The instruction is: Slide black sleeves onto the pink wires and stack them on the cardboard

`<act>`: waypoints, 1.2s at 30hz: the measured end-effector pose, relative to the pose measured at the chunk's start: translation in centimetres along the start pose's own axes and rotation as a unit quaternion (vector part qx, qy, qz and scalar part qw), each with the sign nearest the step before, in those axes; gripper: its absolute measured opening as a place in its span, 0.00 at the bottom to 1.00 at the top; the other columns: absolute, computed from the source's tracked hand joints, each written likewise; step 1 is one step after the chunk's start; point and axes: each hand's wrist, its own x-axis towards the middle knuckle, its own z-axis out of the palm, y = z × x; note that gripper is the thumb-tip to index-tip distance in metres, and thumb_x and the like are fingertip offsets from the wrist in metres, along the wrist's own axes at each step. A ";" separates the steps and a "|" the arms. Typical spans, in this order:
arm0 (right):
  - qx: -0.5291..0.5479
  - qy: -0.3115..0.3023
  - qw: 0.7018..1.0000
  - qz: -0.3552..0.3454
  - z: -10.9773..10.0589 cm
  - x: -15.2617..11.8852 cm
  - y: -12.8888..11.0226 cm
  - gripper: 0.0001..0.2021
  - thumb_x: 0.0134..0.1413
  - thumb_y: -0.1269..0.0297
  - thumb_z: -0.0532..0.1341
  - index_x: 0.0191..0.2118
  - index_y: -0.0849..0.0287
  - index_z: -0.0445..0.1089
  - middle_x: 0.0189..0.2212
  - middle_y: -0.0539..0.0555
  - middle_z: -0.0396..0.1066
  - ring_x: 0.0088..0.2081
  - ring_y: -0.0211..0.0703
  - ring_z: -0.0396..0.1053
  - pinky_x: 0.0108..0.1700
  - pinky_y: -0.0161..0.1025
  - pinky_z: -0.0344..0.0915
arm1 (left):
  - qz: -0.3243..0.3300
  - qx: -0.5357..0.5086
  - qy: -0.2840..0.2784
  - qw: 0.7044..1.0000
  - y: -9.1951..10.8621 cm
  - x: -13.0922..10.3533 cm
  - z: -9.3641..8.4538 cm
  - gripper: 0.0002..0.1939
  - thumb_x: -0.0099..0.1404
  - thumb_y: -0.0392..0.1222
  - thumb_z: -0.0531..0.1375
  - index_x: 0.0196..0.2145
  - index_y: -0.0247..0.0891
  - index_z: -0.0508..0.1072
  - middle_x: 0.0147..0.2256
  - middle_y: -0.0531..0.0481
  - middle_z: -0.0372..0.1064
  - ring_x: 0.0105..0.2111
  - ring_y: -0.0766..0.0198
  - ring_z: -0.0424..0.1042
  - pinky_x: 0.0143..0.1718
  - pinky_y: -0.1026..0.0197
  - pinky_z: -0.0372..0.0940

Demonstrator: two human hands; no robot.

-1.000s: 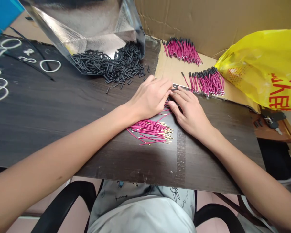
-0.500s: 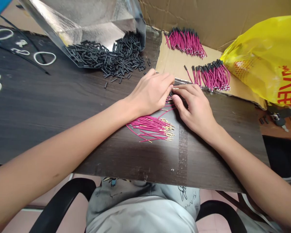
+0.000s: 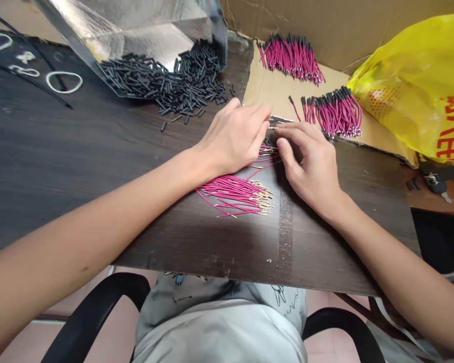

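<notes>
My left hand is closed in a pinch, and a thin wire terminal pokes out past its fingertips toward the right. Facing it, my right hand has bent fingers, its thumb a little apart from the index finger, whose tip is close to the terminal. Under and between the hands lie magenta wires and dark pieces, partly hidden. Nearer me a bundle of magenta wires with gold-coloured ends rests on the dark table, partly beneath my left wrist.
A silvery bag spills short black tubes at the back. Two groups of magenta wires with black ends lie on cardboard. A yellow plastic bag stands at right, keys below it. White loops lie at left.
My right hand has shifted slightly right, opening a small gap between the hands where the terminal shows. The whole view has moved a little.
</notes>
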 end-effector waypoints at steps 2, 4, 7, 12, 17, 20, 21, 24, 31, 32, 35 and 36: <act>0.009 0.008 1.000 -0.003 0.0 0.0 0.0 0.09 0.70 0.63 0.55 0.45 0.55 0.74 0.47 0.58 0.75 0.50 0.53 0.72 0.56 0.53 0.67 | -0.007 0.009 0.015 1.000 0.1 0.0 -0.1 0.15 0.75 0.41 0.44 0.43 0.35 0.69 0.38 0.42 0.73 0.38 0.55 0.71 0.45 0.52 0.60; 0.016 0.014 1.000 -0.007 0.1 0.0 -0.1 0.08 0.68 0.66 0.56 0.44 0.55 0.74 0.45 0.57 0.76 0.48 0.52 0.73 0.54 0.52 0.69 | -0.003 0.007 0.029 1.000 0.1 0.0 -0.1 0.15 0.74 0.40 0.44 0.42 0.35 0.69 0.37 0.43 0.73 0.36 0.57 0.71 0.44 0.53 0.60; 0.016 0.021 1.000 -0.009 0.0 -0.1 -0.2 0.08 0.66 0.70 0.57 0.41 0.54 0.74 0.42 0.55 0.77 0.45 0.51 0.74 0.51 0.50 0.70 | 0.011 -0.006 0.029 1.000 0.2 -0.1 0.0 0.15 0.74 0.41 0.44 0.41 0.36 0.69 0.35 0.44 0.72 0.35 0.57 0.70 0.42 0.54 0.61; 0.016 0.025 1.000 0.001 0.0 -0.2 -0.1 0.10 0.66 0.72 0.56 0.40 0.53 0.74 0.41 0.54 0.76 0.44 0.50 0.74 0.50 0.49 0.71 | 0.017 -0.042 0.006 0.999 0.2 -0.4 0.1 0.14 0.74 0.42 0.45 0.42 0.37 0.69 0.34 0.45 0.71 0.34 0.57 0.71 0.40 0.54 0.62; 0.005 -0.001 1.000 -0.007 -0.1 0.0 -0.1 0.08 0.68 0.64 0.58 0.45 0.53 0.74 0.45 0.56 0.76 0.48 0.53 0.73 0.54 0.53 0.69 | 0.009 -0.042 0.007 0.999 0.1 -0.3 0.1 0.14 0.75 0.43 0.44 0.43 0.38 0.68 0.34 0.46 0.70 0.34 0.57 0.72 0.39 0.54 0.61; -0.003 -0.046 0.999 -0.021 0.0 0.2 0.0 0.11 0.70 0.58 0.56 0.48 0.51 0.75 0.51 0.56 0.74 0.55 0.55 0.69 0.59 0.57 0.65 | -0.005 -0.022 -0.007 1.000 0.1 -0.2 0.0 0.16 0.75 0.43 0.43 0.43 0.38 0.67 0.36 0.45 0.71 0.35 0.57 0.72 0.38 0.54 0.61; -0.007 -0.062 0.998 -0.024 0.0 0.2 0.0 0.12 0.71 0.58 0.55 0.49 0.50 0.75 0.53 0.56 0.73 0.56 0.56 0.68 0.60 0.58 0.64 | -0.008 -0.017 -0.009 1.000 0.1 -0.2 -0.1 0.16 0.75 0.44 0.42 0.43 0.38 0.67 0.36 0.45 0.72 0.35 0.57 0.72 0.38 0.54 0.60; -0.020 -0.096 0.995 -0.030 0.2 0.2 0.1 0.14 0.72 0.57 0.52 0.49 0.49 0.75 0.53 0.55 0.73 0.58 0.57 0.66 0.61 0.60 0.62 | -0.006 -0.017 -0.003 1.000 0.2 -0.3 -0.1 0.17 0.75 0.43 0.42 0.44 0.38 0.68 0.36 0.44 0.72 0.35 0.56 0.72 0.38 0.54 0.60; -0.014 -0.100 0.994 -0.027 0.1 0.2 0.0 0.14 0.72 0.59 0.52 0.49 0.50 0.75 0.51 0.55 0.74 0.54 0.56 0.68 0.59 0.58 0.63 | 0.000 -0.009 0.000 1.000 0.3 -0.3 -0.2 0.16 0.75 0.43 0.43 0.42 0.36 0.69 0.36 0.44 0.73 0.33 0.58 0.71 0.36 0.55 0.58; -0.012 -0.100 0.995 -0.026 0.1 0.2 -0.1 0.15 0.72 0.59 0.51 0.49 0.50 0.75 0.51 0.55 0.74 0.54 0.55 0.68 0.59 0.58 0.63 | 0.000 -0.011 -0.001 1.000 0.3 -0.3 -0.2 0.16 0.75 0.43 0.44 0.42 0.36 0.69 0.36 0.44 0.74 0.33 0.58 0.71 0.36 0.55 0.57; -0.007 -0.091 0.996 -0.023 0.0 0.2 -0.2 0.16 0.73 0.57 0.51 0.48 0.51 0.76 0.50 0.56 0.75 0.53 0.55 0.69 0.59 0.57 0.63 | -0.001 -0.019 0.001 1.000 0.3 -0.3 -0.1 0.16 0.75 0.43 0.44 0.42 0.37 0.69 0.36 0.44 0.74 0.34 0.58 0.71 0.36 0.55 0.57; -0.007 -0.086 0.996 -0.023 0.0 0.2 -0.2 0.16 0.73 0.56 0.51 0.47 0.52 0.76 0.49 0.56 0.75 0.53 0.55 0.69 0.59 0.57 0.63 | -0.002 -0.019 -0.002 1.000 0.3 -0.3 -0.1 0.16 0.75 0.43 0.44 0.43 0.37 0.69 0.37 0.44 0.74 0.34 0.58 0.71 0.36 0.55 0.57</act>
